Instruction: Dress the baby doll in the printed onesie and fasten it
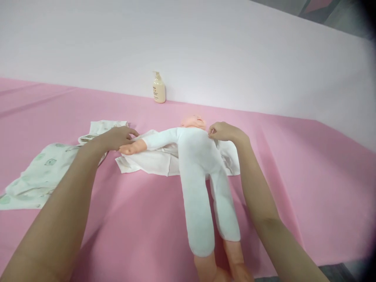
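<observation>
A baby doll [195,152] with a white cloth body and bare plastic hands and feet lies on its back, its head at the far end. Under its upper body a white garment [149,162] is spread out. My left hand [119,137] is beside the doll's outstretched hand [133,147], fingers apart; whether it touches the doll I cannot tell. At the doll's other shoulder, the fingers of my right hand [223,131] are pinched together. What they grip is hard to make out, and the doll's arm on that side is mostly hidden.
A cream pump bottle [159,91] stands at the back, near the white wall [188,51]. To the left lie pale printed baby clothes [44,168], partly behind my left forearm. Pink cloth [132,219] covers the table, whose front edge shows at lower right.
</observation>
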Demonstrator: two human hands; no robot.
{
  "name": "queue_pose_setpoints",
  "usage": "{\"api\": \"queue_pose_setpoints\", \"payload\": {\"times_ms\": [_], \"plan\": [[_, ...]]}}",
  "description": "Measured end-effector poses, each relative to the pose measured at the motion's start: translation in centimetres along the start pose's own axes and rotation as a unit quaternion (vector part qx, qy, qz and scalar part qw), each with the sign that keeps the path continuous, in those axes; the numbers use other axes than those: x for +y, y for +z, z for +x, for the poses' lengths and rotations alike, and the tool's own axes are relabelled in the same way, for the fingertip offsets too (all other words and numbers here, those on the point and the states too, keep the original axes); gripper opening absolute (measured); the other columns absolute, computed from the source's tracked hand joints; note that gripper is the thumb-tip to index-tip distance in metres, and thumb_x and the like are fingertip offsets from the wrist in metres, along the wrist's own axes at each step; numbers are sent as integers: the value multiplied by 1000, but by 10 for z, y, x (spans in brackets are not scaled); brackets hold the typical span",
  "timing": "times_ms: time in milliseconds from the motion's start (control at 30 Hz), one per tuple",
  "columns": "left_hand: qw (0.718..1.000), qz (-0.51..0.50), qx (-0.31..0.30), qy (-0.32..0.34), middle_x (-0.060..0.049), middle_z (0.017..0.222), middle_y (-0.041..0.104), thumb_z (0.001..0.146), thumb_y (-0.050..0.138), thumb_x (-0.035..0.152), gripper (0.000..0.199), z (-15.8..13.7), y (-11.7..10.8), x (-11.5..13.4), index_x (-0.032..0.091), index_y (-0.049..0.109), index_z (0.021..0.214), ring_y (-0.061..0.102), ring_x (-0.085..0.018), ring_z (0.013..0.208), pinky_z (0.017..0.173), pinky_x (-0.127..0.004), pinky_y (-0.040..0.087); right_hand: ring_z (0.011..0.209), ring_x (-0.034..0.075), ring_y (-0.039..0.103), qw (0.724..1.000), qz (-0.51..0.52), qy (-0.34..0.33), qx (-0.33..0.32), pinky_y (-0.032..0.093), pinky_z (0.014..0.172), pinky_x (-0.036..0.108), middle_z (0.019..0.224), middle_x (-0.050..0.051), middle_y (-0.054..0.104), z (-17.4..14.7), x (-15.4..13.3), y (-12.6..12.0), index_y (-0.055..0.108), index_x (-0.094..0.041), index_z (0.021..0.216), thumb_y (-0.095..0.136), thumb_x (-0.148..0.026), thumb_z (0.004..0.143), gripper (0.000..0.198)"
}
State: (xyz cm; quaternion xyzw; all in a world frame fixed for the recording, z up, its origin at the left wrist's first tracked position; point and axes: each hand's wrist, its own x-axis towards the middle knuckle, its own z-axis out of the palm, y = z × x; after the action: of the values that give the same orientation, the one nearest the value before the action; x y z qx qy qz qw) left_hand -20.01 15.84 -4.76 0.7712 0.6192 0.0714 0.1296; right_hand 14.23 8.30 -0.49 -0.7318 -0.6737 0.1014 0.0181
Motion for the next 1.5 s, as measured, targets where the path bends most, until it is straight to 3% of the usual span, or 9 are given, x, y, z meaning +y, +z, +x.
{"api": "queue_pose_setpoints", "payload": {"times_ms": [100,167,300,467,700,933,1100,1233,1500], "plan": [[997,-30,-41,-53,-3,111,74,90,59,20,38,-4,-10,-3,20,66,127,63,-19,88,71,-25,45,92,17,68,1000,11,-17,9,45,69,24,110,7,75,8,2,7,73,-16,103,57,-5,86,26],[998,-30,8,-59,-1,118,72,94,54,23,40,-11,-14,10,25,63,133,63,-21,94,76,-28,46,91,18,69,1000,-10,-7,-2,46,70,24,110,9,75,12,3,10,74,-15,108,56,-1,83,33],[991,-70,80,83,-4,130,68,101,42,35,41,-26,1,66,22,60,135,62,-23,111,98,-34,46,87,22,71,996,-89,4,-23,50,71,28,107,13,76,15,2,15,74,-13,110,59,-2,80,35],[982,-20,14,189,-15,150,50,102,36,47,57,-27,44,112,15,49,146,46,-35,136,112,-49,38,101,28,72,992,-124,9,-21,52,80,31,107,18,75,22,-2,24,72,-11,117,60,-2,82,38],[986,-10,-38,163,-16,145,51,94,49,38,72,-11,53,90,24,24,160,59,-34,123,95,-41,48,123,36,62,990,-135,47,-17,53,91,42,128,27,64,28,1,47,69,-8,123,45,-3,93,39],[980,141,109,88,-22,124,62,89,52,25,70,-3,79,105,8,33,154,64,-36,110,84,-39,51,115,31,64,991,-122,29,-43,52,94,45,138,20,55,4,18,61,56,-15,135,36,-4,96,44],[986,97,107,85,-17,122,65,88,52,30,65,0,79,101,20,41,152,67,-37,104,79,-40,51,131,34,50,986,-151,28,57,42,103,61,148,22,46,-9,25,88,38,-15,149,26,-11,103,48],[985,60,129,92,-14,114,68,87,48,26,53,-1,74,101,23,54,140,69,-36,97,74,-40,50,125,32,54,982,-145,11,124,42,104,52,149,18,48,-11,37,101,37,-18,152,30,-18,104,48],[981,-14,179,74,-10,117,69,79,50,19,60,-4,48,98,26,55,138,66,-32,105,78,-37,49,111,28,63,986,-97,64,120,47,85,37,126,13,65,-16,80,100,45,-22,150,37,-7,91,62]]}}
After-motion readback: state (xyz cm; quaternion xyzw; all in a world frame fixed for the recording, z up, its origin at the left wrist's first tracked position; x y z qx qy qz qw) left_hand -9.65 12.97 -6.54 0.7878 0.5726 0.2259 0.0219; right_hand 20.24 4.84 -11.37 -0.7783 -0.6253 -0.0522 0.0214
